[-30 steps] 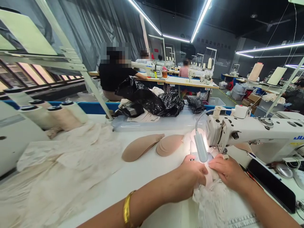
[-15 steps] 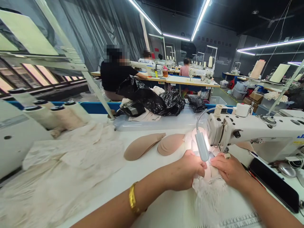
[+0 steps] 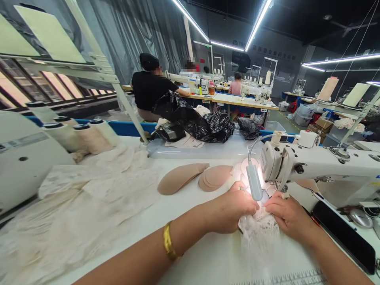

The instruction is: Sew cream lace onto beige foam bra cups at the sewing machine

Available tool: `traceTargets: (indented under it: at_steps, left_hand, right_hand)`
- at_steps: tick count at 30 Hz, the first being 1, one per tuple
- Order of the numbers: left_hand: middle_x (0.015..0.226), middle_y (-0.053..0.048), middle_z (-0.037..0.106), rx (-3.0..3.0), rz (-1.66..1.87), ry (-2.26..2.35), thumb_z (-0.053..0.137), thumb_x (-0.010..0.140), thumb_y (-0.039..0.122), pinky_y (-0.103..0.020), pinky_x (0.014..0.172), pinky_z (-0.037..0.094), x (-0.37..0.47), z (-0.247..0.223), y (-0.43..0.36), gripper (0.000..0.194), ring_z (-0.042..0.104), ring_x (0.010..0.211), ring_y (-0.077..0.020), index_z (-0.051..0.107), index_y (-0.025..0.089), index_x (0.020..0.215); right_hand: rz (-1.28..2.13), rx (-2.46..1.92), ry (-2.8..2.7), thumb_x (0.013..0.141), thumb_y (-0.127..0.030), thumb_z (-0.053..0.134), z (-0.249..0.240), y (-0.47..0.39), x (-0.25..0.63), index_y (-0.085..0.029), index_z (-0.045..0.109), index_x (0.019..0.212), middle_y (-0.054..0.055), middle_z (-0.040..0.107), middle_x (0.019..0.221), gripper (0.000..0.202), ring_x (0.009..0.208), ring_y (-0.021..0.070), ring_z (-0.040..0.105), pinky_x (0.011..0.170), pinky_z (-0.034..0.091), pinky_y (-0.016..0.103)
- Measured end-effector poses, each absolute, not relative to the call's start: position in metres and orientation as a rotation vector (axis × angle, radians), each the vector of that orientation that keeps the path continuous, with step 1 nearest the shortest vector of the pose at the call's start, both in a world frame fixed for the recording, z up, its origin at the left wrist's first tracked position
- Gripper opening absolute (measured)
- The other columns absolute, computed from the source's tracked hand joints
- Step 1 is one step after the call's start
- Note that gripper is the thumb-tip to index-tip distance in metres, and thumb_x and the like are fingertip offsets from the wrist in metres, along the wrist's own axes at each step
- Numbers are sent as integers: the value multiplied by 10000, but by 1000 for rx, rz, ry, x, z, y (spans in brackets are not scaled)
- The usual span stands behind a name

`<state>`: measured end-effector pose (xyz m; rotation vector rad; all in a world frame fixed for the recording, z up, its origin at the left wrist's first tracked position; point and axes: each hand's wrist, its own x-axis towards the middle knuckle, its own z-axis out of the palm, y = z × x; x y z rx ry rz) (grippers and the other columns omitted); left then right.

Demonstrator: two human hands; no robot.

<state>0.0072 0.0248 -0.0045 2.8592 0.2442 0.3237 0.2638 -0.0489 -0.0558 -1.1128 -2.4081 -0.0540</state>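
Note:
White lace fabric (image 3: pixel 261 226) lies bunched under the head of a white sewing machine (image 3: pixel 314 160), its loose end hanging toward me. My left hand (image 3: pixel 233 209) is closed on the lace's left side, fingers curled beneath the lamp. A small shiny thing shows by its fingers, too small to name. From the right, my right hand (image 3: pixel 286 213) presses bent fingertips onto the lace near the needle area. The grey lamp (image 3: pixel 254 183) hides the stitching spot and some fingertips. Beige foam cups (image 3: pixel 181 179) and a stack of similar cups (image 3: pixel 214 179) rest left of the machine.
Sheer cream fabric (image 3: pixel 89 213) spreads over the left of the table. Thread cones (image 3: pixel 89 138) stand behind it. A black phone (image 3: pixel 342 235) lies right of my right hand, a clear ruler (image 3: pixel 285 278) at the front edge. Black plastic bags (image 3: pixel 204 122) and a co-worker (image 3: pixel 151 89) are beyond.
The lace between my hands has bunched closer to the needle, covering the pale pink strip seen before. Both hands stay nearly in place. The whole view has shifted slightly.

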Motion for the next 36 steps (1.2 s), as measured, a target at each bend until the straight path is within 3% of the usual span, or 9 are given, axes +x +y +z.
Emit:
traceTargets:
  at_steps: [6,9,13,17,22,27,31,34,36]
  left_hand:
    - [909,-17,732,2818,283,381,667,730,69,-424,990,390,10,4,28,179,641,911,-236,619,213,825]
    - [951,-23,750,2805,309,407,632,795,81,-436,998,374,12,9,30,129,637,934,-231,619,207,821]
    - [887,-35,730,2854,338,397,618,834,127,-397,914,399,14,10,32,96,613,872,-218,607,194,765]
    - [853,-33,720,2847,343,405,616,814,135,-403,931,399,12,6,32,73,607,855,-219,628,202,788]
    - [856,-29,712,2823,310,394,610,819,113,-390,945,399,6,6,27,108,627,873,-227,645,214,827]
    - [1011,-10,728,2740,363,389,579,845,113,-390,952,368,0,6,26,141,647,970,-234,623,236,898]
    - [1040,0,717,2808,321,516,573,797,76,-439,1027,335,0,-5,28,229,640,1025,-258,640,256,921]
    - [1085,-66,692,2910,341,760,627,798,163,-447,959,394,4,-11,20,182,607,1051,-317,658,244,958]
    - [1034,-97,678,2919,308,873,638,834,251,-464,911,421,6,-9,12,120,601,995,-331,662,223,948]
  right_hand:
    - [-30,-1237,-2284,913,-30,466,-55,-49,270,-257,649,1145,47,707,895,372,874,263,611,783,529,401]
    - [-59,-1219,-2193,942,-41,440,-49,-47,269,-241,633,1126,61,699,919,334,883,269,608,773,542,401]
    - [-29,-1249,-2119,947,-50,430,-43,-44,268,-223,629,1066,94,693,968,289,948,287,629,791,561,416]
    - [43,-1274,-2116,956,-60,435,-43,-46,266,-222,618,1106,101,699,1032,287,998,288,634,815,570,424]
    - [-47,-1199,-2090,940,-56,442,-40,-49,258,-243,614,1049,78,700,935,277,901,271,651,739,567,394]
    - [-138,-1157,-2114,924,-56,440,-41,-48,251,-251,585,1056,58,696,878,277,812,247,648,709,551,367]
    - [-137,-1080,-2194,975,-181,531,-41,-52,245,-264,545,1210,59,741,1038,250,921,249,671,864,545,395]
    - [-48,-1016,-2320,965,-369,680,-47,-53,237,-271,488,1348,79,725,1224,439,1110,267,662,954,523,397]
    - [-58,-1088,-2349,968,-336,686,-55,-50,235,-264,516,1327,75,731,1168,404,1077,263,664,918,522,380]
